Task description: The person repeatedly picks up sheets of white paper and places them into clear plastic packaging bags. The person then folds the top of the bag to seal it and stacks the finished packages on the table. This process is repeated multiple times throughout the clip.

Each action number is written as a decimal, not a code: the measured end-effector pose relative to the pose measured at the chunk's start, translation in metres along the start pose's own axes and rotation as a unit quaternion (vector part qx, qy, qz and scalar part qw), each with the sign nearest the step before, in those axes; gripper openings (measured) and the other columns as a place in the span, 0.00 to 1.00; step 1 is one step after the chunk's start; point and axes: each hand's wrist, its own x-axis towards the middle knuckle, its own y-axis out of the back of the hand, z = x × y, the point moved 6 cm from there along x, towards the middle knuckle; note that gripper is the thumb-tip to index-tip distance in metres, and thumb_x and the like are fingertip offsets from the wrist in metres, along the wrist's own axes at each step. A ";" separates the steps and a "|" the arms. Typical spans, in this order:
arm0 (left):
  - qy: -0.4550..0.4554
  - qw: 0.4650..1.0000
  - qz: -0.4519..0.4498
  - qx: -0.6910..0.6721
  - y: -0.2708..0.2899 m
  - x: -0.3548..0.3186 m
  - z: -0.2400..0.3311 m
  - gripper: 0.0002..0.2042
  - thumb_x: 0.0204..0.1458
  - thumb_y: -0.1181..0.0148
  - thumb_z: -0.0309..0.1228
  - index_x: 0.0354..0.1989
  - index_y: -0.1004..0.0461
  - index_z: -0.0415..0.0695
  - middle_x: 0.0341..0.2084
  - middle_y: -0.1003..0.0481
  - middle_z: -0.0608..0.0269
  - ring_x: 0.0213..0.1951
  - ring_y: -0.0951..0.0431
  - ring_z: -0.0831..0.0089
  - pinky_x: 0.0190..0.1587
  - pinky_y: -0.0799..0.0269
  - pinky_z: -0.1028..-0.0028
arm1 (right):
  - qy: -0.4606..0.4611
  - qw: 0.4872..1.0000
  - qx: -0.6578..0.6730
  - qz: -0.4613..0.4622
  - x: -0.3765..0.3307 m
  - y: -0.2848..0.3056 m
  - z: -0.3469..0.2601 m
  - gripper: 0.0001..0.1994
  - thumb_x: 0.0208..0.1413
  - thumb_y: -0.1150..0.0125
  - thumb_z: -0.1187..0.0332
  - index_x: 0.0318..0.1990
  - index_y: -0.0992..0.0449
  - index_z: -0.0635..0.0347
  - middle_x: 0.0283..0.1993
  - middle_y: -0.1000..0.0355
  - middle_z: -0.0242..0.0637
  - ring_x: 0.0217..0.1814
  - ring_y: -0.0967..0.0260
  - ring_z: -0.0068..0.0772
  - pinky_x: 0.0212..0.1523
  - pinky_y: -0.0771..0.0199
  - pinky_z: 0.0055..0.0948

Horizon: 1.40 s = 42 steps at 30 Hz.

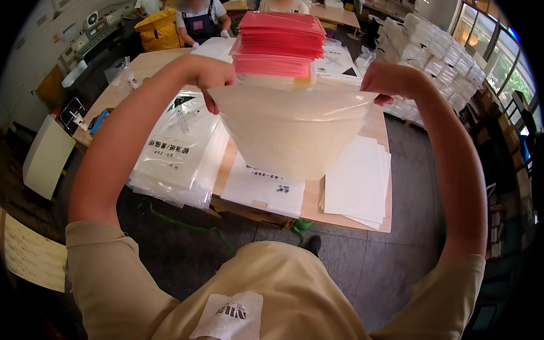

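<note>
My left hand (213, 78) is closed on the upper left corner of a milky, translucent sheet of paper (291, 132), and my right hand (383, 81) grips its upper right corner. Stretched between them, the sheet hangs above the table, its lower part sagging toward me. Whether it is one sheet or a thin stack I cannot tell. Partly under it lies a white printed packaging sleeve (262, 196) with a handle slot at its near edge. A pile of clear-wrapped printed packs (173, 160) sits to the left. White sheets (358, 185) lie on the right, slightly fanned.
Beyond the sheet rises a tall stack of red and pink sheets (279, 44). A person in an overall (199, 20) works across the table. Wrapped white bundles (435, 56) are piled at the far right. A green strap (186, 221) trails on the floor by the table (318, 218).
</note>
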 end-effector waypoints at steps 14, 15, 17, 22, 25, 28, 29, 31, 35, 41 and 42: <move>0.050 0.998 0.042 -0.010 -0.009 0.044 -0.049 0.08 0.50 0.35 0.25 0.35 0.21 0.33 0.27 0.20 0.57 0.25 0.19 0.75 0.29 0.20 0.77 | -0.033 0.997 0.069 -0.030 0.080 -0.032 0.024 0.04 0.47 0.38 0.74 0.26 0.23 0.67 0.16 0.34 0.33 0.15 0.41 0.22 0.17 0.39 0.27; 0.043 0.998 0.047 -0.009 -0.004 0.041 -0.048 0.07 0.50 0.36 0.25 0.35 0.21 0.33 0.27 0.20 0.58 0.25 0.19 0.75 0.29 0.20 0.77 | -0.023 0.996 0.076 -0.032 0.082 -0.028 0.025 0.04 0.47 0.38 0.74 0.26 0.23 0.67 0.16 0.34 0.33 0.15 0.41 0.22 0.17 0.40 0.26; 0.032 0.998 0.057 -0.027 0.006 0.035 -0.042 0.07 0.50 0.36 0.24 0.35 0.21 0.33 0.26 0.20 0.58 0.25 0.19 0.75 0.31 0.20 0.76 | -0.005 0.995 0.090 -0.034 0.087 -0.016 0.028 0.04 0.47 0.38 0.75 0.27 0.23 0.68 0.16 0.35 0.32 0.15 0.42 0.21 0.17 0.42 0.25; 0.025 0.998 0.042 -0.034 0.025 0.032 -0.032 0.07 0.49 0.37 0.21 0.36 0.21 0.32 0.27 0.19 0.58 0.28 0.18 0.75 0.33 0.20 0.77 | -0.001 0.989 0.134 -0.064 0.090 0.004 0.030 0.06 0.45 0.41 0.79 0.31 0.20 0.70 0.17 0.33 0.32 0.17 0.42 0.20 0.20 0.42 0.23; 0.023 0.998 0.037 -0.043 0.034 0.036 -0.022 0.08 0.49 0.39 0.17 0.37 0.21 0.32 0.28 0.19 0.57 0.30 0.17 0.75 0.35 0.19 0.76 | 0.009 0.991 0.112 -0.078 0.096 0.012 0.034 0.09 0.45 0.42 0.80 0.34 0.19 0.70 0.19 0.29 0.36 0.17 0.40 0.21 0.21 0.41 0.23; 0.025 0.997 0.031 -0.069 0.043 0.041 -0.023 0.09 0.48 0.43 0.14 0.38 0.21 0.31 0.31 0.19 0.55 0.32 0.17 0.73 0.37 0.18 0.75 | 0.021 0.991 0.096 -0.089 0.098 0.026 0.034 0.10 0.46 0.43 0.80 0.36 0.19 0.69 0.20 0.27 0.39 0.17 0.39 0.22 0.21 0.39 0.23; 0.027 0.996 0.028 -0.082 0.046 0.042 -0.024 0.10 0.47 0.44 0.13 0.38 0.22 0.30 0.32 0.19 0.55 0.33 0.17 0.72 0.38 0.18 0.75 | 0.027 0.991 0.093 -0.096 0.099 0.030 0.035 0.10 0.46 0.43 0.79 0.37 0.19 0.69 0.21 0.27 0.39 0.17 0.39 0.22 0.22 0.39 0.23; 0.020 0.996 0.025 -0.081 0.052 0.043 -0.016 0.11 0.46 0.46 0.11 0.38 0.23 0.29 0.32 0.20 0.54 0.34 0.17 0.71 0.39 0.18 0.74 | 0.043 0.991 0.061 -0.110 0.101 0.041 0.037 0.11 0.47 0.42 0.78 0.38 0.19 0.68 0.21 0.26 0.40 0.17 0.37 0.23 0.22 0.38 0.24; 0.045 0.991 0.082 -0.094 0.065 0.036 -0.008 0.12 0.45 0.49 0.11 0.38 0.24 0.29 0.30 0.21 0.55 0.34 0.16 0.69 0.37 0.17 0.74 | 0.075 0.990 0.004 -0.117 0.106 0.057 0.035 0.10 0.49 0.41 0.76 0.39 0.19 0.67 0.21 0.25 0.38 0.18 0.33 0.23 0.24 0.37 0.25; 0.099 0.982 0.129 -0.095 0.064 0.028 -0.007 0.12 0.46 0.49 0.13 0.39 0.25 0.30 0.25 0.24 0.56 0.29 0.16 0.69 0.29 0.18 0.76 | 0.080 0.994 -0.023 -0.064 0.122 0.065 0.041 0.04 0.50 0.40 0.74 0.28 0.24 0.65 0.22 0.23 0.37 0.20 0.28 0.24 0.26 0.30 0.25; 0.090 0.982 0.132 -0.102 0.060 0.029 -0.003 0.11 0.46 0.49 0.14 0.38 0.25 0.30 0.25 0.24 0.56 0.28 0.16 0.69 0.29 0.19 0.76 | 0.082 0.995 -0.013 -0.057 0.124 0.065 0.042 0.04 0.50 0.40 0.74 0.28 0.24 0.65 0.22 0.23 0.37 0.20 0.28 0.24 0.25 0.30 0.25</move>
